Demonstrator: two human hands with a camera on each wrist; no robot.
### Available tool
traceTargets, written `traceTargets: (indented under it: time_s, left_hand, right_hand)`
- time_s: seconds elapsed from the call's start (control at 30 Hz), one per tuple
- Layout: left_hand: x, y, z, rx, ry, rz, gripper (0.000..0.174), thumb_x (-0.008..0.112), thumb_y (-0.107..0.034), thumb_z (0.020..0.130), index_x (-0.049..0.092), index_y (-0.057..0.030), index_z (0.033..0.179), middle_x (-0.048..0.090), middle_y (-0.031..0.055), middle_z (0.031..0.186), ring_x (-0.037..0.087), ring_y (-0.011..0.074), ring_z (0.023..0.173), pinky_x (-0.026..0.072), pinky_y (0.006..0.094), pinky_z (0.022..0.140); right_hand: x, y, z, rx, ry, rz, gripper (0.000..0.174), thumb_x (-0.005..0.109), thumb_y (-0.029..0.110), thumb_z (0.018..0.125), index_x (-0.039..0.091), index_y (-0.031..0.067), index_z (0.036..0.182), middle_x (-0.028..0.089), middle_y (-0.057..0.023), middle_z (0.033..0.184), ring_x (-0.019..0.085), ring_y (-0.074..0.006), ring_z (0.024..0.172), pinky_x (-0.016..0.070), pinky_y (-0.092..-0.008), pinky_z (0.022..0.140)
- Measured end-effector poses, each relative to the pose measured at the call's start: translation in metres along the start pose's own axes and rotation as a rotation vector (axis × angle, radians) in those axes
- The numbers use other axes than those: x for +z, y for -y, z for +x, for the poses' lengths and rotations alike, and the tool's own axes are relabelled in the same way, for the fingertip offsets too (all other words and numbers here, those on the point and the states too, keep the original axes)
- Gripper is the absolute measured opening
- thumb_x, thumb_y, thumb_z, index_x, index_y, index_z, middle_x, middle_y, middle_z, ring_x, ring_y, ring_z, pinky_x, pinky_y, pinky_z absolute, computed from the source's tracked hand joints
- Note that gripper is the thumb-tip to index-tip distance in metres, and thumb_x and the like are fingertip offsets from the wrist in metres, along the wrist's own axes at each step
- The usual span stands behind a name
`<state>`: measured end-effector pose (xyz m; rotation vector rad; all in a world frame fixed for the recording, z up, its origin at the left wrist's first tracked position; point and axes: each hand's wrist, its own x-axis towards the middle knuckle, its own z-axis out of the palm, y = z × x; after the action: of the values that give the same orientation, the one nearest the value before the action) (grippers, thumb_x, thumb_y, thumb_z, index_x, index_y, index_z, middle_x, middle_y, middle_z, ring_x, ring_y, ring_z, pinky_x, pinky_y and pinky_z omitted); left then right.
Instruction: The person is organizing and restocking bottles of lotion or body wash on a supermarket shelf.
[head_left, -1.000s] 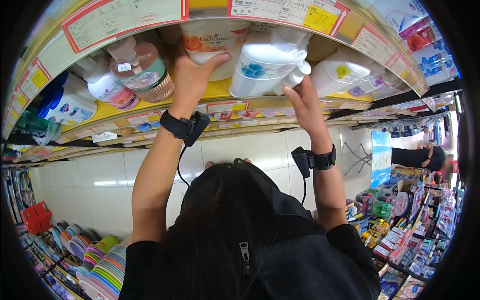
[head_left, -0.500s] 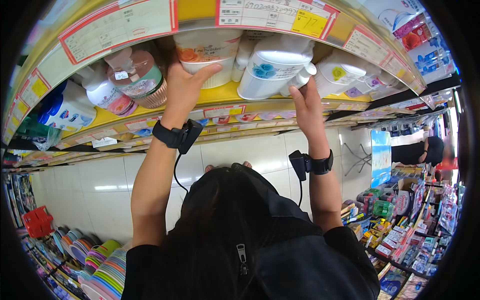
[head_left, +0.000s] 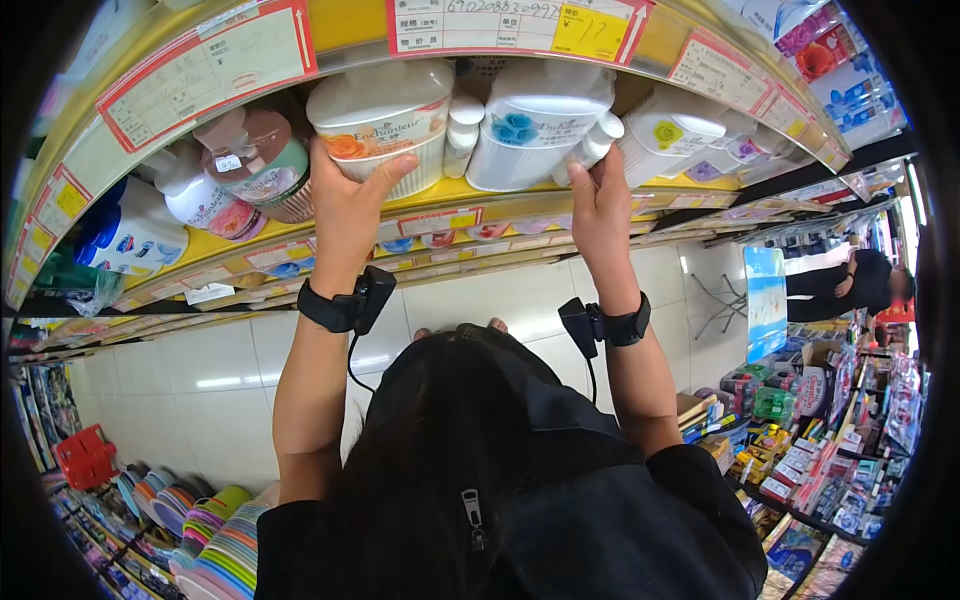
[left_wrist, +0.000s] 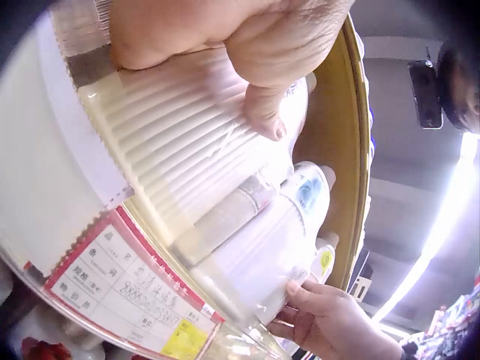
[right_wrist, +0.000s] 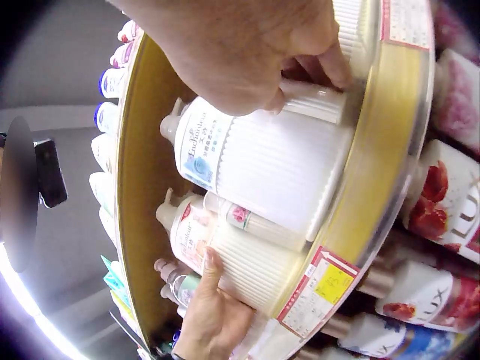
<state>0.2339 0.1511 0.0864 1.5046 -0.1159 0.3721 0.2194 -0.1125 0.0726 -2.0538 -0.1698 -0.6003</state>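
Observation:
My left hand (head_left: pixel 350 210) grips a white ribbed Enchanteur bottle (head_left: pixel 400 115) with an orange rose, thumb across its front and fingers at its left side. My right hand (head_left: pixel 603 205) pinches a small white capped bottle (head_left: pixel 603 135) against the side of a white Enchanteur bottle (head_left: pixel 545 105) with a blue rose. Between the two large bottles stands another small white bottle (head_left: pixel 462 125). In the right wrist view, both large bottles show pump tops, and the small capped bottle (right_wrist: pixel 315 103) lies along the blue-rose one under my fingers.
The bottles stand on a yellow shelf (head_left: pixel 460 190), with price tags (head_left: pixel 520 25) on the shelf edge close above. Pink pump bottles (head_left: pixel 255 160) stand to the left, a yellow-rose bottle (head_left: pixel 675 135) to the right. A person (head_left: pixel 860 285) stands in the aisle.
My left hand and the orange-rose bottle have shifted left, and the small bottle between the large ones has come into fuller view. My right hand keeps its pinch. The head view has shifted slightly.

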Motion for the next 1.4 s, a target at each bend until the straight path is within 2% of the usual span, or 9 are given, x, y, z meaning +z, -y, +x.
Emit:
traceTargets:
  time_s: [0.4,0.6,0.77,0.83,0.97,1.03,1.17,1.33,1.4]
  left_hand:
    - [-0.006,0.002,0.004,-0.008,0.055,0.055,0.067,0.082,-0.016,0.077,0.041,0.0016,0.128,0.058,0.0131,0.121,0.058,0.0190,0.109,0.0452,0.0313,0.096]
    - [0.002,0.004,-0.002,0.073,-0.041,0.125,0.074,0.084,-0.023,0.075,0.039,0.0021,0.128,0.055,0.0154,0.124,0.055,0.0215,0.112,0.0436,0.0332,0.097]
    - [0.002,0.010,-0.007,0.137,-0.024,0.106,0.085,0.083,-0.026,0.077,0.031,0.0041,0.137,0.048,0.0193,0.132,0.051,0.0245,0.119,0.0410,0.0354,0.101]
    - [0.002,0.019,-0.012,0.244,-0.057,0.144,0.090,0.077,-0.023,0.082,0.021,0.0045,0.146,0.037,0.0231,0.143,0.041,0.0275,0.130,0.0328,0.0371,0.108]
    - [0.005,0.026,-0.033,0.335,-0.073,0.261,0.092,0.072,-0.019,0.085,0.012,0.0034,0.151,0.022,0.0258,0.153,0.027,0.0325,0.141,0.0234,0.0403,0.114]
    - [0.001,0.027,-0.047,0.419,-0.039,0.524,0.088,0.070,-0.015,0.085,0.014,0.0038,0.150,0.015,0.0274,0.155,0.020,0.0377,0.145,0.0198,0.0439,0.116]
    - [-0.006,0.022,-0.063,0.433,0.005,0.643,0.081,0.069,-0.013,0.085,0.021,0.0033,0.149,0.016,0.0277,0.155,0.018,0.0408,0.145,0.0197,0.0470,0.116]
    - [-0.022,0.019,-0.072,0.419,0.107,0.735,0.057,0.067,-0.010,0.086,0.047,-0.0017,0.139,0.029,0.0213,0.152,0.028,0.0387,0.141,0.0265,0.0462,0.113]
    - [-0.026,0.020,-0.074,0.431,0.124,0.755,0.053,0.067,-0.010,0.086,0.050,-0.0024,0.135,0.034,0.0194,0.149,0.031,0.0381,0.139,0.0281,0.0461,0.112]
  right_hand:
    - [0.010,-0.001,0.000,0.000,-0.110,-0.104,0.043,0.059,0.009,0.092,0.045,-0.0009,0.132,0.064,-0.0216,0.099,0.064,-0.0337,0.086,0.0493,-0.0389,0.076]
    - [0.009,-0.006,-0.004,-0.036,-0.091,-0.088,0.049,0.058,0.007,0.092,0.040,-0.0013,0.137,0.060,-0.0250,0.114,0.063,-0.0343,0.101,0.0494,-0.0386,0.085]
    - [0.001,0.009,-0.023,-0.028,-0.052,0.017,0.053,0.056,0.003,0.092,0.037,-0.0007,0.142,0.050,-0.0244,0.134,0.053,-0.0373,0.121,0.0465,-0.0390,0.096]
    - [-0.006,0.007,-0.034,-0.039,-0.030,-0.057,0.054,0.056,0.003,0.092,0.037,0.0000,0.142,0.050,-0.0240,0.135,0.051,-0.0371,0.124,0.0447,-0.0399,0.098]
    - [-0.006,-0.001,-0.047,-0.126,0.018,-0.193,0.055,0.056,0.002,0.091,0.037,0.0014,0.143,0.048,-0.0233,0.138,0.047,-0.0373,0.128,0.0387,-0.0415,0.105]
    - [-0.005,0.002,-0.048,-0.115,0.017,-0.183,0.055,0.057,0.002,0.091,0.038,0.0013,0.142,0.047,-0.0235,0.138,0.047,-0.0379,0.128,0.0377,-0.0417,0.106]
    - [0.000,0.005,-0.051,-0.119,0.009,-0.182,0.053,0.058,0.001,0.090,0.041,0.0028,0.141,0.046,-0.0232,0.138,0.045,-0.0398,0.128,0.0376,-0.0421,0.106]
    - [0.008,0.016,-0.057,-0.175,0.010,-0.275,0.053,0.058,0.000,0.088,0.046,0.0089,0.139,0.050,-0.0194,0.130,0.048,-0.0382,0.121,0.0375,-0.0434,0.105]
    - [0.013,0.019,-0.057,-0.199,0.020,-0.295,0.054,0.059,0.000,0.087,0.048,0.0108,0.138,0.051,-0.0180,0.126,0.049,-0.0372,0.118,0.0370,-0.0451,0.105]
